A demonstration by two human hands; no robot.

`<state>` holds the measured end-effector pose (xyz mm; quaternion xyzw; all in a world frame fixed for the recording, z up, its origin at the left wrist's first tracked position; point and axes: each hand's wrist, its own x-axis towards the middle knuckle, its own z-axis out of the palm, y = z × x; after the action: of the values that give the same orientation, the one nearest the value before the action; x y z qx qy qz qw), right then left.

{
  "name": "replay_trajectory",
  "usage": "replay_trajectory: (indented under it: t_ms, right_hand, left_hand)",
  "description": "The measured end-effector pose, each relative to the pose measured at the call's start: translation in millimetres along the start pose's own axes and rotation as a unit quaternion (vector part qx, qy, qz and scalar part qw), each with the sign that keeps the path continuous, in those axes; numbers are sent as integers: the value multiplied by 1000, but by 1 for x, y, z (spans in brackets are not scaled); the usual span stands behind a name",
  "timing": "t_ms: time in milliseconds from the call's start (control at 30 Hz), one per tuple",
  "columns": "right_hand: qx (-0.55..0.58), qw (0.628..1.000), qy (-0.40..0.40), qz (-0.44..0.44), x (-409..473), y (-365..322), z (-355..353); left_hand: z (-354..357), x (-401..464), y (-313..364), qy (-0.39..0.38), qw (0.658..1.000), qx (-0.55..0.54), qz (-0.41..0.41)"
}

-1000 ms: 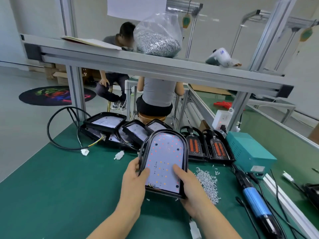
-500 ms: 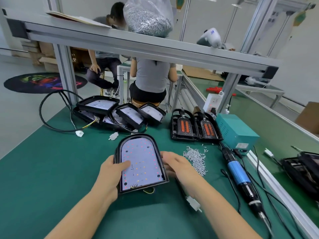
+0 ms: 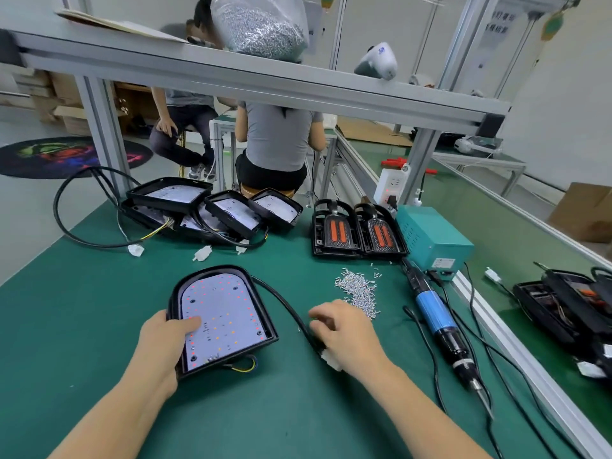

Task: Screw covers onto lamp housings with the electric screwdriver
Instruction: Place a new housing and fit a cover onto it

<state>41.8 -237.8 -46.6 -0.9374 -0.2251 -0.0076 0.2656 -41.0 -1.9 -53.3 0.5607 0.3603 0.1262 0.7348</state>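
a: what lies on the green felt bench (image 3: 82, 326)?
b: an arched black lamp housing (image 3: 222, 321), pale led board up, left hand (image 3: 162, 346) gripping its edge.
a: right hand (image 3: 344, 329)?
b: fingers curled beside the silver screws (image 3: 359, 289); what they hold, i cannot tell.

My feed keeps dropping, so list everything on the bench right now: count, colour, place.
housing: 1, black with white LED board, bench centre
stacked housings: several, black, back left
covers: 2, black with orange, back centre
screws: loose pile, silver, right of centre
screwdriver: 1, blue and black, lying at right
power box: 1, teal, back right
screw bag: 1, clear, top shelf
left hand: grips the housing's near left edge
right hand: over the housing's black cable, by the screws
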Motion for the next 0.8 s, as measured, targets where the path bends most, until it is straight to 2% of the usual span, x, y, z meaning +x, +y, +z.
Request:
replay_trajectory:
  t_ms: [133, 267, 367, 633, 800]
  right_hand:
    - [-68, 995, -35, -71, 1, -18, 12]
    - [-125, 990, -46, -48, 2, -14, 12]
    - [-131, 990, -37, -38, 2, -6, 10]
    - [-146, 985, -45, -84, 2, 2, 8]
    - [-146, 986, -14, -84, -1, 3, 10]
  left_hand:
    - [1, 0, -2, 6, 1000, 12, 0]
    - [6, -3, -3, 8, 1000, 22, 6]
    - [13, -8, -5, 6, 999, 42, 28]
    - [29, -18, -15, 22, 993, 76, 85]
    - [36, -25, -18, 17, 992, 86, 93]
